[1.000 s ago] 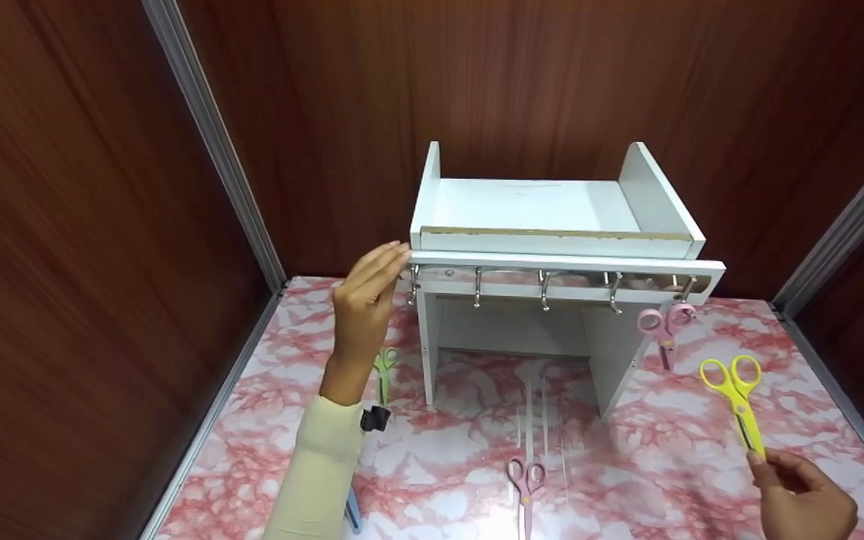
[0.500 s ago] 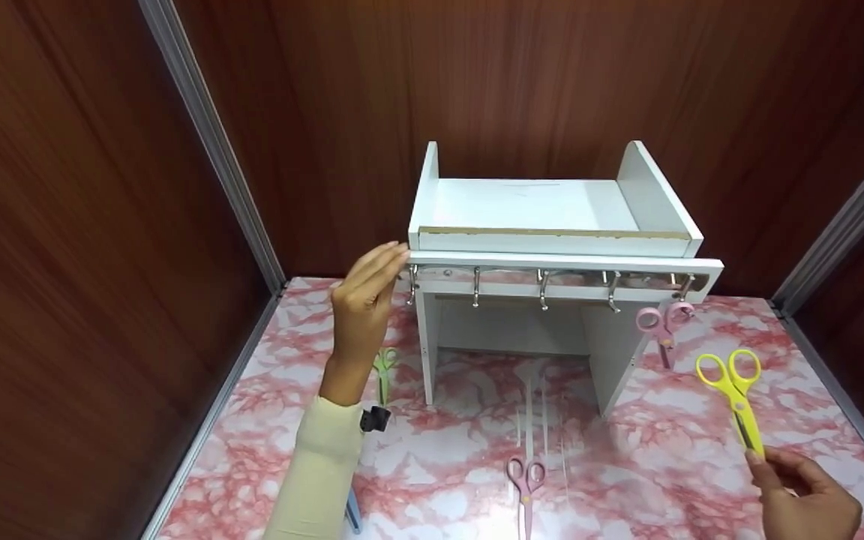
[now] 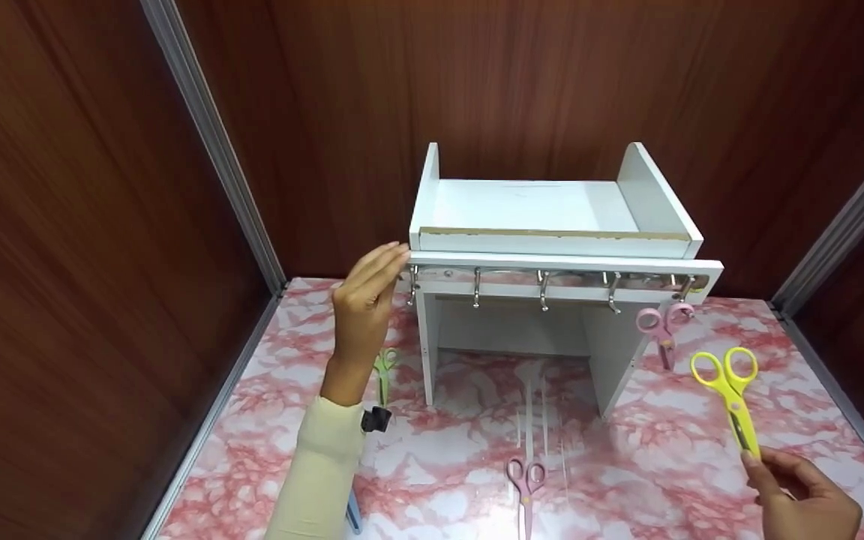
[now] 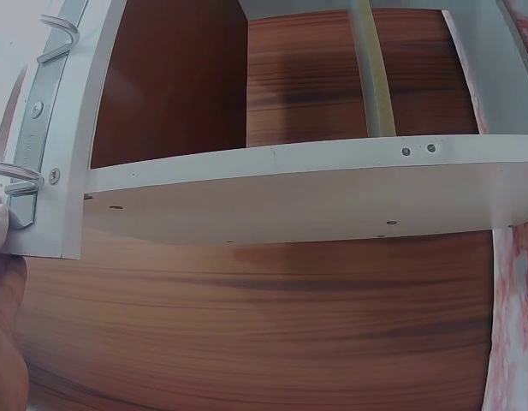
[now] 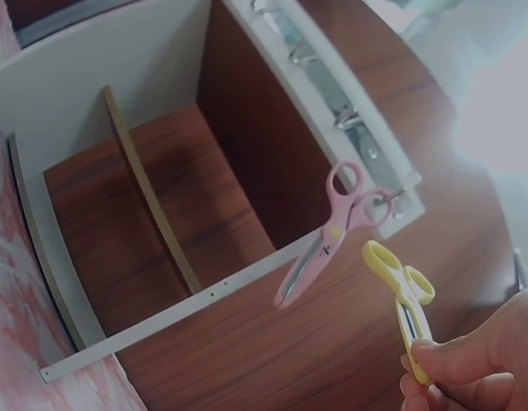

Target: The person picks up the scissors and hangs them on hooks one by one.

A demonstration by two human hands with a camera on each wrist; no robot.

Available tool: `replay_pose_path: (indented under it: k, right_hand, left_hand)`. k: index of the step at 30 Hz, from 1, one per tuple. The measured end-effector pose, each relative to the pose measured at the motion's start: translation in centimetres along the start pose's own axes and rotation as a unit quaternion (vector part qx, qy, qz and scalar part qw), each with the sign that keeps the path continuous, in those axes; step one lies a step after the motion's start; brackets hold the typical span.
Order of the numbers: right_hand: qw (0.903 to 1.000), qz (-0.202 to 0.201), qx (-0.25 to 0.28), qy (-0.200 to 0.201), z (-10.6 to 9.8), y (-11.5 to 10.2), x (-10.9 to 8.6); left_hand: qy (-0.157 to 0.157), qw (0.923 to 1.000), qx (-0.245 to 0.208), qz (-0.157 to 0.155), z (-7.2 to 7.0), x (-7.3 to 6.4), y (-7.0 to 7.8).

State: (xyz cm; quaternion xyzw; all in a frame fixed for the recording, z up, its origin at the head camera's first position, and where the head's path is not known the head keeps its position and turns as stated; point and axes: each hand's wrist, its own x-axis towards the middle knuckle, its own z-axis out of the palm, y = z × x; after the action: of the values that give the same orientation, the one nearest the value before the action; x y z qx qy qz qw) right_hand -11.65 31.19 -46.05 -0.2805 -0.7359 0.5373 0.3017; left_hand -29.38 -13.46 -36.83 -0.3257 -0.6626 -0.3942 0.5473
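A white hook rail [image 3: 507,281] with several metal hooks runs across the front of a small white shelf unit [image 3: 522,244]. At its left end my left hand [image 3: 361,300] holds the rail, fingers at the top edge; the thumb is mostly hidden in the head view. My right hand [image 3: 807,487] pinches yellow scissors [image 3: 734,401] by the blade end, handle loops up, apart from the rail and below its right end. Pink scissors [image 5: 336,231] hang by one loop from the rightmost hook. The other hooks bear nothing.
On the marbled red-and-white tabletop [image 3: 252,442] lie green scissors [image 3: 383,375] left of the unit, another pink pair of scissors [image 3: 526,491] in front, and a blue object [image 3: 354,514] partly behind the left sleeve. Brown panels [image 3: 537,75] enclose the back and sides.
My right hand has tilted the yellow scissors slightly, bringing their loops a little up and to the left. My left hand stays at the rail's end.
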Motion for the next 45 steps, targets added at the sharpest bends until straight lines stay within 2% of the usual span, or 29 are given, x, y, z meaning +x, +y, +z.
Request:
replay_pose_path:
  k: [15, 24, 32, 39, 45]
  right_hand:
    - [0.9998, -0.008, 0.019, -0.003, -0.1, -1.7, -1.1]
    - [0.9979, 0.000, 0.062, -0.017, 0.1, -2.4, -1.5]
    - [0.9991, -0.023, 0.033, -0.013, 0.3, -2.9, -1.8]
    - [0.9971, -0.020, 0.070, -0.021, 0.5, -3.2, -1.9]
    - [0.9975, -0.029, 0.056, -0.032, 0.9, -3.6, -2.3]
  left_hand:
    - [-0.002, 1.0000, 0.000, -0.002, 0.0, 0.0, 0.0]
    - [-0.006, 1.0000, 0.008, -0.002, -0.1, -0.1, -0.1]
    - [-0.008, 1.0000, 0.000, -0.002, -0.1, 0.0, 0.0]
    - [-0.007, 1.0000, 0.004, -0.001, -0.1, 0.0, 0.1]
    - [-0.009, 0.9999, 0.010, -0.003, -0.1, 0.0, 0.0]
